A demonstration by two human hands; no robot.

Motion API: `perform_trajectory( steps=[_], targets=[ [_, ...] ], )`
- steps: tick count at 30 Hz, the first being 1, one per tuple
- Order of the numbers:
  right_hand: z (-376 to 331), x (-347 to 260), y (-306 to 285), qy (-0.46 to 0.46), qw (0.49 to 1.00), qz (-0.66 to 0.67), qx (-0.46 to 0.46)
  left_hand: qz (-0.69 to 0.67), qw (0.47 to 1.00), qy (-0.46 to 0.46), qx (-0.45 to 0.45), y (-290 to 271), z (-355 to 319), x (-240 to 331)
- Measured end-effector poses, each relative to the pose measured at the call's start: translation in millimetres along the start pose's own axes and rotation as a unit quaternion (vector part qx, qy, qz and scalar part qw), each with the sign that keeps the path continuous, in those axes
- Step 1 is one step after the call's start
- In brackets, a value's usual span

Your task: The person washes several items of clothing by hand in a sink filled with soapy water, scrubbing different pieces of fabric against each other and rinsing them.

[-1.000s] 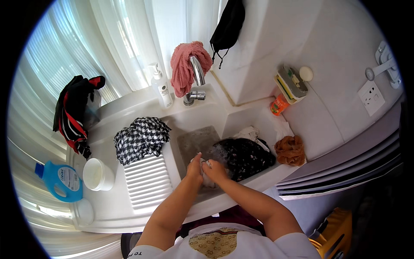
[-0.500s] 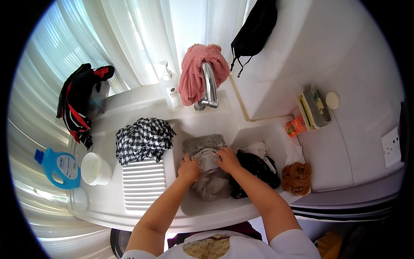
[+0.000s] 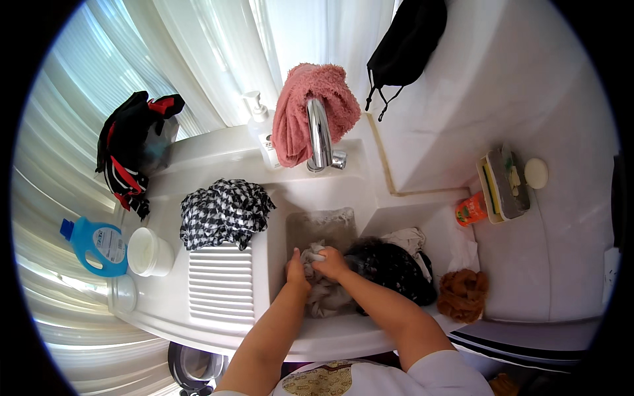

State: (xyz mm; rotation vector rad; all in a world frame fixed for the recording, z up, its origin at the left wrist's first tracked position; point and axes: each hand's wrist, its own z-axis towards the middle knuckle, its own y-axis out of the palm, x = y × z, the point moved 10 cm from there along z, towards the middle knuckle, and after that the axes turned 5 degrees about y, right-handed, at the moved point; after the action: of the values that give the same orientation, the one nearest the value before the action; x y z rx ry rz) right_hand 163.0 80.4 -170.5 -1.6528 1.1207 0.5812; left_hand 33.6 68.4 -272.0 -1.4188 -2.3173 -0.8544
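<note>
A wet grey cloth point(image 3: 323, 294) lies bunched in the white sink basin point(image 3: 330, 221), which holds murky water. My left hand point(image 3: 295, 269) presses on the cloth's left side, fingers closed over a fold. My right hand point(image 3: 330, 263) grips the top of the same cloth, close against the left hand. A dark patterned garment point(image 3: 389, 267) is heaped in the basin just right of my right forearm, with a pale cloth point(image 3: 403, 239) behind it.
A checked black-and-white cloth point(image 3: 224, 212) sits above the ribbed washboard point(image 3: 221, 284). A pink towel point(image 3: 314, 112) hangs over the tap point(image 3: 320, 135). A blue detergent bottle point(image 3: 96, 245) and white cup point(image 3: 148, 252) stand left. A brown scrunched item point(image 3: 462, 294) lies right.
My hands have moved closer together on the grey cloth and bunched it up. The view has shifted, bringing the sink more to the centre.
</note>
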Motion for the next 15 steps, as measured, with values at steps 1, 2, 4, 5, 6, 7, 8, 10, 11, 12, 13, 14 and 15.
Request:
perform_trajectory(
  steps=[1, 2, 4, 5, 6, 7, 8, 10, 11, 12, 13, 14, 15],
  targets=[
    [-12.4, -15.0, -1.9, -0.035, 0.991, 0.131, -0.017, -0.069, 0.993, -0.069, -0.06, 29.0, -44.6, 11.5],
    [-28.0, -41.1, -4.3, -0.085, 0.986, 0.139, -0.024, -0.141, 0.974, -0.134, -0.118, 47.2, -75.7, 18.3],
    [-61.9, -85.5, -11.9, -0.179, 0.971, 0.153, -0.033, -0.209, 0.929, -0.148, -0.266, 54.7, -61.3, 15.5],
    [-70.1, -96.2, -20.3, -0.213, 0.957, 0.195, -0.013, -0.249, 0.888, -0.17, -0.348, 67.3, -77.6, 18.7],
    [-64.5, -86.8, -28.5, -0.157, 0.963, 0.215, 0.038, -0.287, 0.837, -0.19, -0.427, 77.3, -96.3, 23.9],
    [-57.6, -74.1, -38.5, -0.101, 0.963, 0.232, 0.093, -0.145, 0.963, 0.01, -0.228, 63.2, -87.8, 38.4],
    [-53.4, -57.8, -45.4, -0.045, 0.957, 0.248, 0.146, -0.126, 0.973, 0.016, -0.192, 68.5, -101.1, 39.6],
    [-41.7, -25.1, -45.4, -0.067, 0.943, 0.253, 0.207, -0.086, 0.988, 0.023, -0.128, 75.4, -114.2, 37.6],
    [-47.4, -30.1, -31.1, -0.094, 0.947, 0.247, 0.183, -0.051, 0.99, 0.066, -0.114, 67.6, -106.3, 42.7],
    [-50.7, -36.1, -18.0, -0.12, 0.95, 0.241, 0.16, -0.094, 0.98, 0.043, -0.171, 70.7, -100.3, 40.5],
    [-74.5, -62.5, -18.4, -0.157, 0.952, 0.185, 0.185, -0.119, 0.962, -0.003, -0.244, 72.6, -108.5, 43.7],
    [-93.4, -82.6, -20.1, -0.176, 0.953, 0.143, 0.2, -0.144, 0.937, -0.049, -0.315, 76.5, -120.6, 44.1],
    [-111.2, -102.0, -19.5, -0.193, 0.952, 0.102, 0.213, -0.141, 0.948, -0.001, -0.286, 63.0, -112.2, 48.2]
  ],
)
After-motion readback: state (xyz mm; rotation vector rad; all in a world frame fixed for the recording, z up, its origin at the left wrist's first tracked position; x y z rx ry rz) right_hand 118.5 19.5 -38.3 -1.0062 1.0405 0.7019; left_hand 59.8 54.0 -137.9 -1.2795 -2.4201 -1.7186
